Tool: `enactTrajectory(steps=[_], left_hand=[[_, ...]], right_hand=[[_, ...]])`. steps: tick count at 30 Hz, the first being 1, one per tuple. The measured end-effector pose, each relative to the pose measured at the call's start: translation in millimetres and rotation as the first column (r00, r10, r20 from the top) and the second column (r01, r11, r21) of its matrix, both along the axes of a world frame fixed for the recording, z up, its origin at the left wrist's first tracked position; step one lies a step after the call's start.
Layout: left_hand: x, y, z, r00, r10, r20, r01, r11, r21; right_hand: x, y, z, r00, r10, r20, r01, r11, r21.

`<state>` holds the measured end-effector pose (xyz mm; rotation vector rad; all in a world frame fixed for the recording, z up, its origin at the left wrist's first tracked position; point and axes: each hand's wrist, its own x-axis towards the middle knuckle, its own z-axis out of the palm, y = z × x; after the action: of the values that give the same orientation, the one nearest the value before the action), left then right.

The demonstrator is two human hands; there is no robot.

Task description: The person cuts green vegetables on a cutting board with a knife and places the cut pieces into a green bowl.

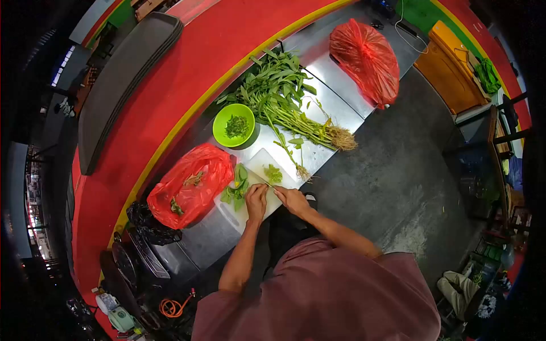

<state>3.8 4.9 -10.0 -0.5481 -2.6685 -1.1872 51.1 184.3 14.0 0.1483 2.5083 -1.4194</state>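
My left hand (256, 203) is closed on the white cutting board (259, 161), its curled fingers pressing on leafy greens (237, 186) whose leaves spread out to its left. My right hand (291, 200) grips a knife (260, 178); its thin blade points up and left across the board, close to my left fingertips. A small heap of cut greens (273, 173) lies beyond the blade. Above the board stands a lime-green bowl (218, 128) with finely cut greens inside. The fingers partly hide the knife's handle and the gripped stems.
A bundle of rooted leafy stems (296, 116) lies across the metal table (338, 99). An open red plastic bag (199, 165) with plant scraps sits left of the board. A tied red bag (367, 59) stands at the far end. Black plastic (149, 223) lies at lower left.
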Motion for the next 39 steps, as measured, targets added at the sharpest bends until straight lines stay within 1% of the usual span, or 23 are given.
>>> enactTrajectory(steps=[2,4,7,9,11,12,14,15,17,18,19,21,22,25,26,28,31,32,34,35,37,38,39], left_hand=[[0.9,-1.4,-0.8,1.000,-0.004,0.011,0.004,1.000,-0.001],[1.2,0.7,2.5,1.000,0.012,0.024,-0.012,1.000,-0.010],[1.1,2.0,3.2,0.998,0.046,0.044,-0.046,0.999,0.005],[1.5,2.9,0.4,0.998,0.049,0.038,-0.050,0.999,0.017],[0.7,-0.1,-2.4,0.998,0.048,0.041,-0.050,0.998,0.038],[1.5,-0.8,-1.4,0.999,0.042,0.026,-0.042,0.999,0.024],[1.3,2.8,-0.1,1.000,0.028,0.009,-0.028,0.999,0.015],[1.9,3.7,1.2,0.999,0.040,0.028,-0.040,0.999,0.017],[1.2,3.1,4.5,0.998,0.052,0.044,-0.053,0.999,0.015],[0.9,4.0,6.4,0.997,0.051,0.052,-0.054,0.998,0.045],[1.4,4.9,8.1,0.997,0.051,0.061,-0.056,0.996,0.076],[1.1,4.8,8.5,0.996,0.062,0.069,-0.067,0.995,0.070],[1.3,5.0,7.0,0.995,0.068,0.067,-0.073,0.995,0.065],[5.0,5.5,4.3,0.994,0.084,0.073,-0.088,0.994,0.059],[5.1,4.2,4.3,0.997,0.056,0.057,-0.059,0.997,0.050],[6.9,1.9,4.0,1.000,0.010,0.029,-0.010,1.000,0.029],[10.1,1.6,2.6,1.000,0.004,-0.010,-0.004,1.000,-0.005],[8.2,1.7,1.5,0.999,0.000,0.041,-0.001,0.999,0.035],[5.3,2.0,4.1,1.000,0.000,0.019,0.000,1.000,0.022],[5.1,2.0,4.8,1.000,0.003,0.002,-0.003,1.000,0.011],[5.5,1.8,0.8,0.999,0.023,0.028,-0.023,0.999,0.031],[5.9,2.4,-1.5,0.998,0.040,0.056,-0.042,0.998,0.036],[5.9,2.8,-1.3,0.995,0.059,0.084,-0.063,0.997,0.039]], right_hand=[[-3.1,-1.3,1.0,1.000,0.002,-0.006,-0.002,1.000,0.001],[-7.5,-3.8,-0.7,0.999,0.000,0.041,0.001,1.000,-0.024],[1.3,-2.5,1.6,1.000,-0.024,-0.005,0.023,0.995,-0.093],[4.3,0.6,1.8,1.000,0.003,0.022,-0.001,0.996,-0.094],[5.3,-0.7,1.2,0.999,-0.025,-0.041,0.023,0.998,-0.059],[4.3,-2.4,1.2,0.999,-0.026,-0.039,0.023,0.998,-0.060],[-1.7,-3.9,1.2,1.000,0.003,0.001,-0.003,1.000,0.009],[-3.1,-4.2,0.9,1.000,0.001,0.000,-0.001,1.000,0.009],[-6.3,-6.8,0.8,1.000,-0.012,0.013,0.013,0.998,-0.059],[-6.4,-5.0,6.1,0.996,0.007,0.086,-0.002,0.998,-0.058],[-5.3,-3.1,11.4,0.996,0.008,0.085,-0.003,0.998,-0.060],[1.3,0.9,12.4,0.996,0.002,0.091,0.007,0.995,-0.098],[4.4,-0.4,7.8,1.000,-0.018,0.021,0.020,0.996,-0.089],[12.3,1.0,-1.3,0.999,-0.050,0.003,0.050,0.996,-0.074],[10.4,-0.4,-4.0,0.999,-0.042,-0.026,0.041,0.999,-0.032],[5.5,-2.4,-1.6,0.999,-0.027,-0.044,0.025,0.999,-0.031],[-5.8,-6.0,-4.1,0.998,-0.011,-0.068,0.009,0.999,-0.034],[-8.5,-8.1,-5.5,0.999,-0.012,-0.048,0.009,0.999,-0.047],[-13.1,-7.8,0.5,1.000,0.003,0.015,-0.002,0.997,-0.082],[-11.7,-6.7,3.4,1.000,0.006,0.014,-0.005,0.996,-0.085],[-6.3,-1.5,7.5,0.999,0.002,0.036,0.001,0.998,-0.068],[-7.5,-0.3,-3.3,0.998,0.046,0.049,-0.044,0.998,-0.042],[-4.8,0.7,-2.7,0.998,0.049,0.049,-0.047,0.998,-0.041]])
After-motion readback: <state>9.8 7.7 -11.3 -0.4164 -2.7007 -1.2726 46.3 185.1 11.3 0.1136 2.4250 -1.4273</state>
